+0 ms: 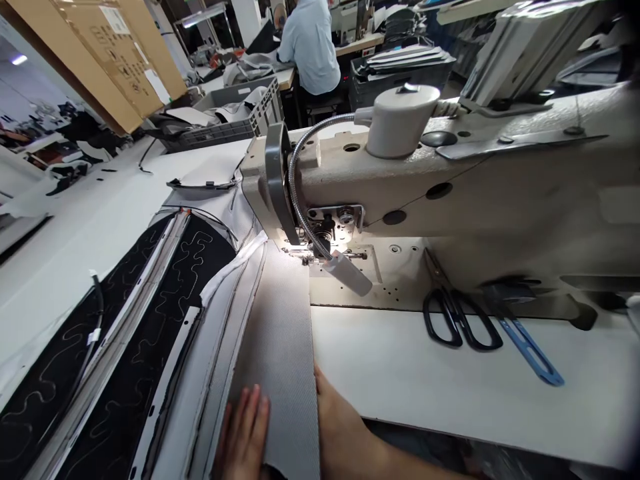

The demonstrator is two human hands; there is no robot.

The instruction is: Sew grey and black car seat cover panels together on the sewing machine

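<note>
The grey fabric (283, 333) lies on the white table (380, 360), its long axis pointing away into the sewing machine (400, 177), the left hand (246, 433) resting on it, fingers close together, the right hand (345, 430) at its right edge, fingers too hidden to tell, with open room rightward below the scissors (447, 287).

on the left, a long white tabletop (75, 227) runs from near to far, with a large brown cardboard box (95, 53) toward its far end and a grey plastic crate with slotted walls (215, 137) just right of that box. farther off, a person in a pale blue shirt (315, 47) sits beside a white worktable with a wooden edge (287, 80). a white strip lamp (205, 15) glows far left of a pale pillar (246, 21).
</note>
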